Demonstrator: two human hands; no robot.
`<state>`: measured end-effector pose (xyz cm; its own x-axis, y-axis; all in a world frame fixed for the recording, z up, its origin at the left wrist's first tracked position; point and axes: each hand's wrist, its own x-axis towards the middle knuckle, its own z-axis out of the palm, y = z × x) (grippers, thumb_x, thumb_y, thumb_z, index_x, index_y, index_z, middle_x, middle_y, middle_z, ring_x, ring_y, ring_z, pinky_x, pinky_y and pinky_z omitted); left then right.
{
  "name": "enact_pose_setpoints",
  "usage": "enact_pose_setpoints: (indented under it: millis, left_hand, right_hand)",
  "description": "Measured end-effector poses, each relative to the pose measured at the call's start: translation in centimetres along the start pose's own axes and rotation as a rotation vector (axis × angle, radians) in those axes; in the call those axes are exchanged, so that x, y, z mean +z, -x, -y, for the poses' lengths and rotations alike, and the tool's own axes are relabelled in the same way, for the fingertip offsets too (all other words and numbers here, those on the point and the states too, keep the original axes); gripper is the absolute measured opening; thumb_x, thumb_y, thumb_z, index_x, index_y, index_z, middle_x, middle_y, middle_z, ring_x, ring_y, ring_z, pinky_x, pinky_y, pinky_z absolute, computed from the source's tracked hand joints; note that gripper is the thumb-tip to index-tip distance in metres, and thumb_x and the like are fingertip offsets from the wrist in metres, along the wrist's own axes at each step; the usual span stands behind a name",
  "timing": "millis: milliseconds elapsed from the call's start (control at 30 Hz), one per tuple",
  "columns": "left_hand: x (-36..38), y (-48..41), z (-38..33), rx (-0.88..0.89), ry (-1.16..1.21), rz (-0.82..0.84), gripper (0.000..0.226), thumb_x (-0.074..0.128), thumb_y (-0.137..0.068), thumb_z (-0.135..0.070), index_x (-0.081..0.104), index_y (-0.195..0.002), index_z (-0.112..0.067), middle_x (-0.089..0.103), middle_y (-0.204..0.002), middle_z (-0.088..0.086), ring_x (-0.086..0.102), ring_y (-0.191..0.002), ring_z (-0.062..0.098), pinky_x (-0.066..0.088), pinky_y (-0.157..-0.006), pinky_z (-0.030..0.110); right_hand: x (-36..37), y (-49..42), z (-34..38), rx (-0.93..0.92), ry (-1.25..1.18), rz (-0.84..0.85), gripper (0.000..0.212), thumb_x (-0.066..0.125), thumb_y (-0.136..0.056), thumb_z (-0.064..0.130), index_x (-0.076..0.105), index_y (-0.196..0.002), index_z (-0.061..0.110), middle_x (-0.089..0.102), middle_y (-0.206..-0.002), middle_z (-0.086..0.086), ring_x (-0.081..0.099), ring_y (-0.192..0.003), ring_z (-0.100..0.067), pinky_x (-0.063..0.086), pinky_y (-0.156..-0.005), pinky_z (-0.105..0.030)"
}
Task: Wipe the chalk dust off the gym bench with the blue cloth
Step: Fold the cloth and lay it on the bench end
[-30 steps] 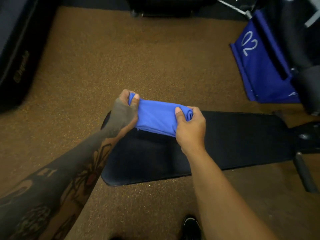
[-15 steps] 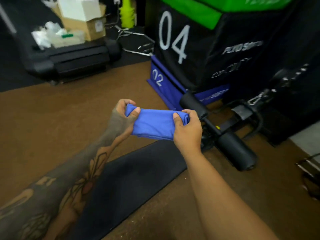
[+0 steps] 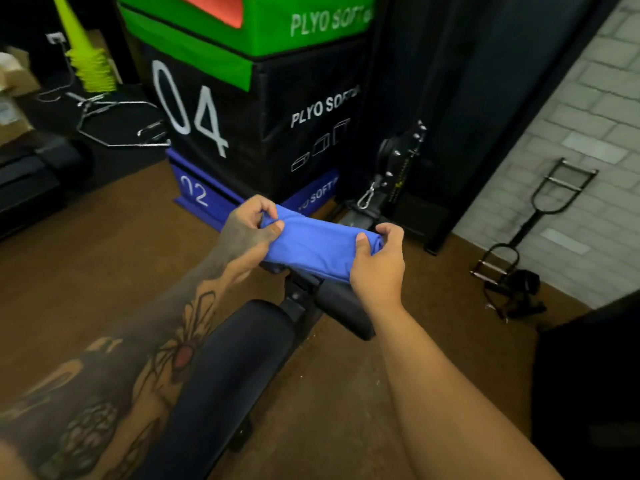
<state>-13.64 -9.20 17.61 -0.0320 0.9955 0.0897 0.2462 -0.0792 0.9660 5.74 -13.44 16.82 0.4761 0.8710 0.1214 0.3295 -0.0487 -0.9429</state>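
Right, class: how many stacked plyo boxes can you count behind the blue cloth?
3, possibly more above the frame: a blue box on the floor, a black box on it, and a green box on top.

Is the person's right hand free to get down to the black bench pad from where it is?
Probably yes. The right hand pinches one end of the blue cloth above the bench pad, nothing lying between. But the left hand grips the other end, so it would have to let go or follow.
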Motion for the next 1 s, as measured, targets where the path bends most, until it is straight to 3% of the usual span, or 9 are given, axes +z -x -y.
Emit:
enact_pose_setpoints:
  millis: [100,200,300,367,433,500,600,733,1000]
  left_hand:
    - [3.6,-1.6,0.8,-0.020,-0.092,0.086,0.036,0.061,-0.082,-0.001,0.067,-0.061,-0.030,0.059,-0.075,0.011,0.048,-0.062,0.017,0.037,-0.058,0.027]
    - [6.5,-3.0,2.7,-0.031,-0.154,0.198,0.026,0.063,-0.088,0.004,0.072,-0.081,-0.019,0.066,-0.077,0.000,0.054,-0.061,-0.002,0.038,-0.059,0.009]
    - [8.8,-4.4,5.3,-0.059,-0.214,0.359,0.021,0.081,-0.077,-0.007,0.074,-0.092,-0.021,0.070,-0.095,0.001,0.064,-0.090,0.010,0.047,-0.084,0.020]
    - [10.2,-5.0,7.2,-0.061,-0.278,0.434,0.030,0.085,-0.072,-0.009,0.075,-0.099,-0.017,0.069,-0.102,0.006,0.063,-0.094,0.015,0.046,-0.084,0.023]
    - [11.4,-5.7,9.2,-0.053,-0.314,0.492,0.036,0.087,-0.070,-0.008,0.075,-0.103,-0.014,0.067,-0.105,0.007,0.062,-0.098,0.018,0.042,-0.085,0.021]
    - [12.4,-6.6,11.8,-0.047,-0.339,0.535,0.040,0.089,-0.068,-0.008,0.075,-0.105,-0.014,0.064,-0.109,0.008,0.061,-0.099,0.020,0.041,-0.085,0.021]
    - [13.9,-8.0,15.5,-0.045,-0.389,0.584,0.043,0.089,-0.068,-0.010,0.074,-0.108,-0.014,0.062,-0.115,0.009,0.059,-0.100,0.020,0.040,-0.086,0.022]
    - [15.7,-9.0,19.3,-0.036,-0.429,0.639,0.047,0.088,-0.071,-0.012,0.071,-0.114,-0.011,0.056,-0.117,0.008,0.054,-0.102,0.018,0.036,-0.087,0.020]
    - [16.9,-9.3,22.4,0.073,-0.505,0.672,0.051,0.090,-0.067,-0.012,0.071,-0.115,-0.010,0.052,-0.124,0.019,0.054,-0.110,0.029,0.039,-0.099,0.028]
  right_hand:
    - [-1.5,-1.4,-2.3,0.006,0.018,-0.071,0.020,0.054,-0.097,0.021,0.042,-0.113,0.016,0.049,-0.082,0.010,0.049,-0.068,0.000,0.037,-0.052,-0.005]
    - [-2.1,-2.2,-5.6,0.005,0.072,-0.143,0.017,0.054,-0.095,0.015,0.044,-0.108,0.020,0.050,-0.103,0.002,0.050,-0.083,0.001,0.033,-0.062,0.001]
    - [-2.2,-2.7,-9.1,0.045,0.153,-0.147,0.018,0.052,-0.093,0.005,0.050,-0.103,0.021,0.044,-0.113,0.001,0.047,-0.091,0.009,0.032,-0.073,0.000]
    - [-1.8,-3.0,-11.5,0.061,0.195,-0.135,0.021,0.051,-0.089,-0.005,0.059,-0.088,0.014,0.044,-0.110,-0.003,0.050,-0.095,-0.004,0.036,-0.084,-0.008]
    - [-1.1,-3.4,-13.7,0.126,0.218,-0.115,0.023,0.049,-0.087,-0.011,0.066,-0.079,0.002,0.045,-0.105,-0.006,0.055,-0.091,-0.005,0.031,-0.085,-0.001]
    - [-0.2,-3.9,-15.8,0.201,0.259,-0.071,0.022,0.050,-0.089,-0.008,0.071,-0.085,-0.002,0.047,-0.104,-0.007,0.056,-0.085,-0.003,0.026,-0.078,0.005]
    - [1.3,-4.5,-18.9,0.286,0.318,0.010,0.017,0.064,-0.089,0.012,0.071,-0.102,0.004,0.049,-0.115,-0.008,0.058,-0.099,-0.021,0.029,-0.081,-0.001]
    - [2.8,-5.2,-21.9,0.369,0.396,0.080,0.051,0.077,-0.080,0.032,0.063,-0.120,0.004,0.043,-0.129,-0.008,0.053,-0.106,-0.020,0.033,-0.089,-0.012]
    - [3.0,-4.3,-24.7,0.364,0.550,0.153,0.067,0.067,-0.085,0.046,0.047,-0.140,0.013,0.027,-0.146,-0.010,0.039,-0.130,-0.027,0.029,-0.110,-0.029]
